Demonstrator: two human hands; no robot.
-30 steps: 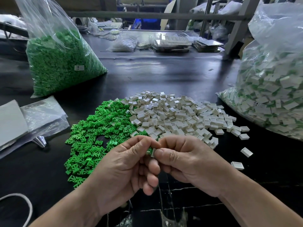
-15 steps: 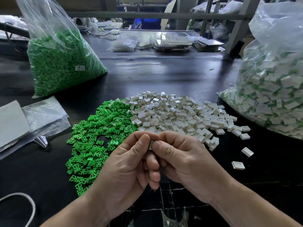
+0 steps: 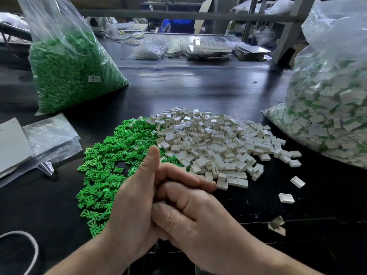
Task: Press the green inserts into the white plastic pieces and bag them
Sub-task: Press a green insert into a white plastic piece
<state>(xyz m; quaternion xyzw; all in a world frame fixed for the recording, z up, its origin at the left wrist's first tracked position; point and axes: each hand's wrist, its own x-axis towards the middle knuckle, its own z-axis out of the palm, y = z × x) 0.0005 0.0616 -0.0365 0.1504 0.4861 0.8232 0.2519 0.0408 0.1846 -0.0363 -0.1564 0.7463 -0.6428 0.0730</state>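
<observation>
Grip against grip near the middle of the counter's near edge: the left grip (image 3: 135,205) stands with its thumb straight up and its fingers (image 3: 188,179) laid fairly straight across the right grip (image 3: 196,217), so it reads as released and pressing rather than clenched. The right grip has its fingers curled under the left fingers and its thumb against the left palm. Whether it is grasping a piece I cannot tell, since the gap between the two is hidden. Just behind them on the black counter (image 3: 198,84) lies the loose heap of green inserts (image 3: 103,171), toward the left, touching the larger heap of white plastic pieces (image 3: 218,147) toward the right. Two stray white pieces (image 3: 297,182) lie apart from that heap, on its right. A torn pale scrap (image 3: 277,225) sits nearer the near edge. At the right edge bulges a big clear bag of white pieces with green showing in them (image 3: 333,116). Toward the far left corner stands a clear bag of green inserts (image 3: 69,76) with a small white label. Flat clear bags (image 3: 49,139) and a grey sheet (image 3: 12,143) lie at the left edge, with a small silver pointed item (image 3: 46,168) just beside them. A white cord (image 3: 31,247) loops at the near left corner. Trays and small bags (image 3: 208,48) crowd the far edge.
</observation>
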